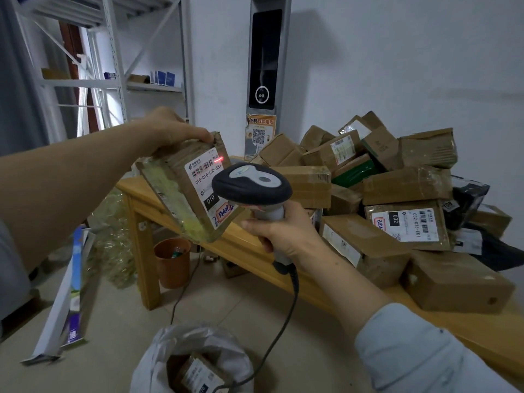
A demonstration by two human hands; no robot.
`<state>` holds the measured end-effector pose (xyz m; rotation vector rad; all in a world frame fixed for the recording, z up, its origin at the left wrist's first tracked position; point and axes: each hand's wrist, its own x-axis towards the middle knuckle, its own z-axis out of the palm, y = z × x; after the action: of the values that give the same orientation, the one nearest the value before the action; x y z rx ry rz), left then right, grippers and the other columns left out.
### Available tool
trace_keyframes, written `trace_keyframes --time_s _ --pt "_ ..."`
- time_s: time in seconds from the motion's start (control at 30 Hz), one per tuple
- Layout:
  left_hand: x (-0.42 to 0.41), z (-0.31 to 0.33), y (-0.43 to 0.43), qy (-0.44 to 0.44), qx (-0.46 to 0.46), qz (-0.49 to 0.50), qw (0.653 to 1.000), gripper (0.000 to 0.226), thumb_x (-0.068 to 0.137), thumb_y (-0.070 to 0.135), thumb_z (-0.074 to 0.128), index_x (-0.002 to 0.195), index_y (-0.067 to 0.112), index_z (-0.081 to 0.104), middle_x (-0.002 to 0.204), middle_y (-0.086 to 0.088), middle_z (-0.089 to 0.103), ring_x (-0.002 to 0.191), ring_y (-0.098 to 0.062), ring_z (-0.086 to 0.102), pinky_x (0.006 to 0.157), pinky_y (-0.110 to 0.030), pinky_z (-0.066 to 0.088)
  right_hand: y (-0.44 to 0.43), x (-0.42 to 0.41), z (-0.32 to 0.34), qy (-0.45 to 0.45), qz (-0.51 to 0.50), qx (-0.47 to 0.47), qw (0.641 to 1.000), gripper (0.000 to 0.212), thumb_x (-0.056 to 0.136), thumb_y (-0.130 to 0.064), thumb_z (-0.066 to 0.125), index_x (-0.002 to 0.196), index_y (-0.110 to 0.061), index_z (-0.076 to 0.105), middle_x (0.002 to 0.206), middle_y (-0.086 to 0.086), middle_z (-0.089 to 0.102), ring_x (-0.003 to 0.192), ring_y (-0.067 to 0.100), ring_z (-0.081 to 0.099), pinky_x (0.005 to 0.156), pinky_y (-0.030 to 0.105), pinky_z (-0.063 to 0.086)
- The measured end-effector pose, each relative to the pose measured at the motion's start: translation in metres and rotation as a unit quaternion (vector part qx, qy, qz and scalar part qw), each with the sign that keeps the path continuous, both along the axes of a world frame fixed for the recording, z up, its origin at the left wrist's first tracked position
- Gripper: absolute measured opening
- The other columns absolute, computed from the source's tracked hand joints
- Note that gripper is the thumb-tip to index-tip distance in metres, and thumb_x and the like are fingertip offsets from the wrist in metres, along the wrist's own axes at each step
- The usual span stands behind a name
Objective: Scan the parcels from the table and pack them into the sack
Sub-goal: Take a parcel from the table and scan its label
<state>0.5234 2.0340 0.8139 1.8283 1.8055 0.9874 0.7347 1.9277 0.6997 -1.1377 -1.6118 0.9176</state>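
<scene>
My left hand grips the top edge of a taped cardboard parcel, held tilted in the air with its white label facing me. My right hand holds a grey and black barcode scanner by its handle, its head just in front of the label. A red scan line glows on the label's barcode near the parcel's upper right corner. A white sack stands open on the floor below, with at least one labelled parcel inside. Several cardboard parcels are heaped on the wooden table to the right.
The scanner's black cable hangs down toward the sack. An orange bin stands under the table. White metal shelving fills the back left. A flattened white box leans at the left. A tall grey device stands against the wall.
</scene>
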Motion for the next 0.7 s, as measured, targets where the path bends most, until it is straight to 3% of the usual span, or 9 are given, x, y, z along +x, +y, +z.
trace_keyframes --time_s 0.2,0.37,0.53,0.7 --pt "-0.001 -0.004 0.001 -0.012 -0.009 -0.007 1.000 0.054 0.071 0.043 0.078 0.104 0.004 0.062 0.086 -0.014 0.065 0.074 -0.027 0.064 0.055 -0.032 0.048 0.001 0.000 -0.005 0.003 0.003 0.001 1.000 0.026 0.082 -0.010 0.073 0.068 -0.018 0.053 0.040 -0.010 0.050 0.037 0.005 0.044 0.044 0.020 0.042" --pt "-0.002 -0.010 0.001 -0.043 -0.018 -0.012 0.999 0.054 0.073 0.044 0.076 0.106 0.004 0.060 0.089 -0.014 0.063 0.078 -0.027 0.060 0.068 -0.039 0.050 0.003 0.002 -0.010 0.067 0.014 -0.026 0.997 0.018 0.078 -0.007 0.075 0.076 -0.014 0.059 0.055 -0.003 0.058 0.045 0.010 0.050 0.046 0.024 0.044" --pt "-0.018 -0.037 -0.011 -0.146 -0.056 -0.004 0.988 0.040 0.077 0.042 0.071 0.092 0.009 0.055 0.085 -0.012 0.064 0.072 -0.026 0.063 0.059 -0.035 0.050 0.018 0.009 -0.030 0.209 -0.071 -0.099 0.970 0.030 0.069 0.005 0.078 0.092 -0.009 0.063 0.090 0.009 0.072 0.073 0.020 0.066 0.050 0.025 0.049" --pt "-0.044 -0.109 -0.022 -0.301 -0.151 -0.003 0.941 0.034 0.085 0.044 0.062 0.095 0.012 0.058 0.073 -0.006 0.070 0.052 -0.019 0.066 0.045 -0.026 0.053 0.036 0.006 -0.072 0.303 -0.093 -0.185 0.930 0.028 0.069 0.004 0.079 0.088 -0.011 0.066 0.078 0.006 0.066 0.061 0.017 0.060 0.044 0.024 0.049"
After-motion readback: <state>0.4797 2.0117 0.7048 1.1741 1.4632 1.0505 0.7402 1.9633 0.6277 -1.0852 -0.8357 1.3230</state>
